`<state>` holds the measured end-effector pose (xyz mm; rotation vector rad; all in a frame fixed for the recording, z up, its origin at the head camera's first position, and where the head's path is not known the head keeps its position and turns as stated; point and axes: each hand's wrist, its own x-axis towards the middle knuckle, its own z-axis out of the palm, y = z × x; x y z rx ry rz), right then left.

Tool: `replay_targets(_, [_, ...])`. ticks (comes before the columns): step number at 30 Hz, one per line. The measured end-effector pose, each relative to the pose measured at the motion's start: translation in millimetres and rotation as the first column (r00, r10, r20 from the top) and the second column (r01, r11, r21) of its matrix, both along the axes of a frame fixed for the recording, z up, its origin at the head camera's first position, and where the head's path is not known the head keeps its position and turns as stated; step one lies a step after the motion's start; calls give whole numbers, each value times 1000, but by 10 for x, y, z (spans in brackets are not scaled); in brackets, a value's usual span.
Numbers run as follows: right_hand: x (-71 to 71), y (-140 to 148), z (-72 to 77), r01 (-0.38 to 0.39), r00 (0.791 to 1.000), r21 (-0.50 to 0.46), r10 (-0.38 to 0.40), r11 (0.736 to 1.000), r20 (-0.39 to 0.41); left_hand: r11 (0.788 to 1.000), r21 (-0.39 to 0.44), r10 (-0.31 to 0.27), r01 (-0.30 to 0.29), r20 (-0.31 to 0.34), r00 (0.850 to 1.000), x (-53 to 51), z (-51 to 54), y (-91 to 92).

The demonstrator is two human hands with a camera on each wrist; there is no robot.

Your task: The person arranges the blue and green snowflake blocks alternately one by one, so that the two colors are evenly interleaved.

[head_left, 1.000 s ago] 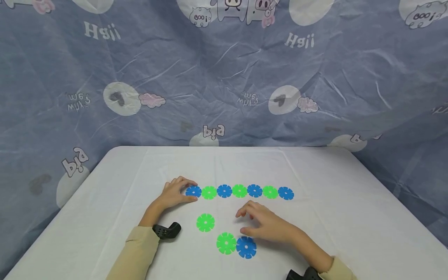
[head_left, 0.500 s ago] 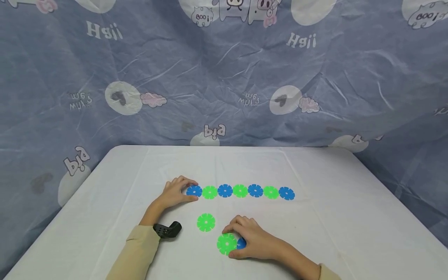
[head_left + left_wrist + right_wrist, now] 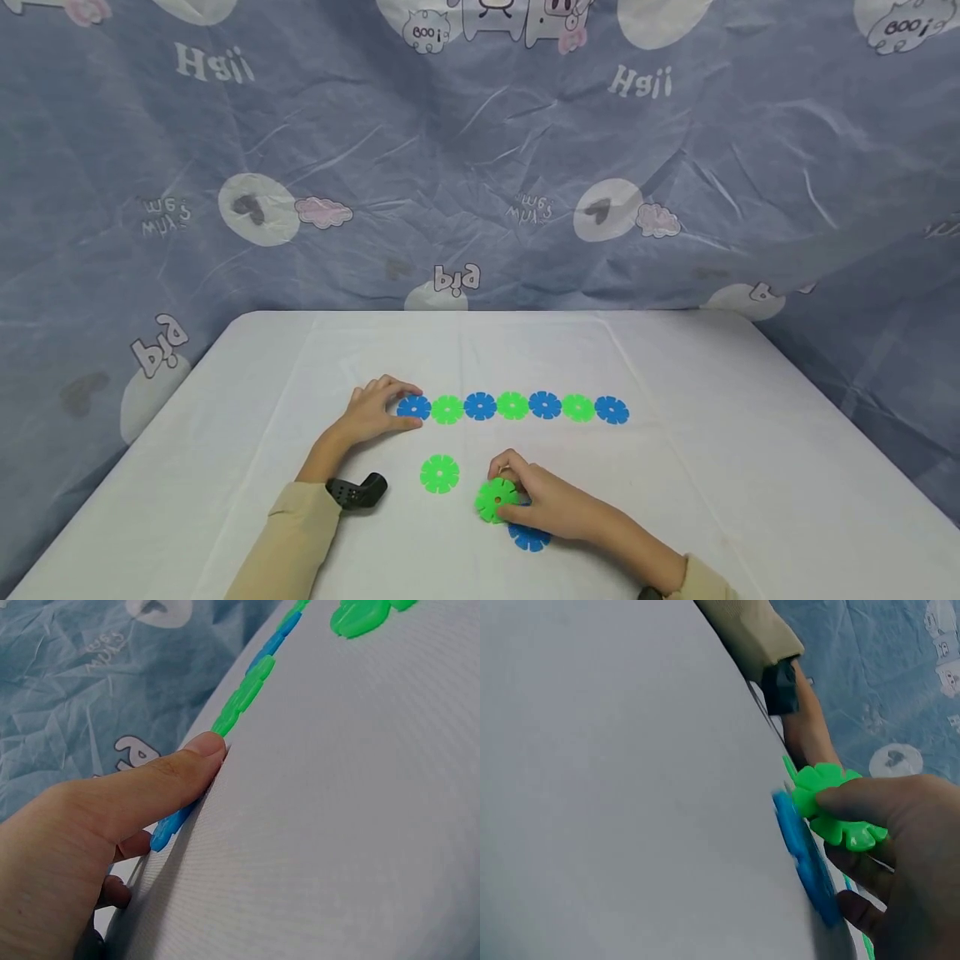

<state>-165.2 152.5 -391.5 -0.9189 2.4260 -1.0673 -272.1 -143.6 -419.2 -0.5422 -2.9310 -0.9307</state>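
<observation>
A row of alternating blue and green plastic interlocking discs lies on the white-covered table. At its left end my left hand [image 3: 375,410] holds the blue disc [image 3: 414,407] between thumb and fingers, flat on the cloth. In the left wrist view, the thumb lies along that disc's near edge. My right hand [image 3: 551,500] pinches a green disc [image 3: 497,500], raised and tilted above the table. Partly beneath that hand lies a loose blue disc [image 3: 529,537], which also shows in the right wrist view as a blue disc [image 3: 804,855] seen nearly edge-on.
Another loose green disc [image 3: 439,474] lies between the two hands, nearer than the row. The row runs rightward to a last blue disc [image 3: 612,410]. Behind the table [image 3: 675,358] hangs a printed blue-grey curtain [image 3: 420,150].
My right hand came down to the green disc beside the loose blue one, gripped it and lifted it slightly away from the table's near side. My left hand has stayed at the row's end.
</observation>
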Motion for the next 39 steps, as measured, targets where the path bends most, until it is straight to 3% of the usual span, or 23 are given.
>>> replay_targets(4, [-115, 113, 7, 22, 1000, -70, -21, 997, 4, 1000, -13, 15, -15, 8, 1000, -12, 6, 5])
replay_targets(9, [-290, 323, 25, 131, 991, -108, -135, 985, -24, 1000, -14, 27, -27, 0, 1000, -5, 9, 6])
replay_targets(16, [-500, 794, 55, 320, 945, -150, -326, 936, -15, 1000, 8, -12, 11, 20, 1000, 26, -5, 40])
replay_targets(22, [-713, 1214, 67, 381, 912, -238, -405, 894, -64, 1000, -5, 19, -19, 17, 1000, 10, 15, 19])
replay_targets(25, [-773, 1413, 59, 440, 872, -241, -476, 865, -113, 1000, -9, 25, -24, 16, 1000, -1, 25, 9])
replay_targets(30, [-797, 1681, -41, 584, 768, -170, -608, 794, -202, 1000, -13, 25, -25, 17, 1000, -3, 25, 6])
replay_targets(33, [-804, 1765, -108, 645, 717, -120, -652, 755, -247, 1000, -12, 24, -24, 21, 999, -1, 24, 11])
replay_targets(37, [-841, 1812, -203, 680, 694, -41, -660, 732, -288, 1000, -12, 15, -15, 15, 1000, -2, 18, 8])
replay_targets(39, [-853, 1819, -245, 681, 693, -3, -646, 732, -319, 1000, -14, 13, -13, 18, 1000, -1, 16, 7])
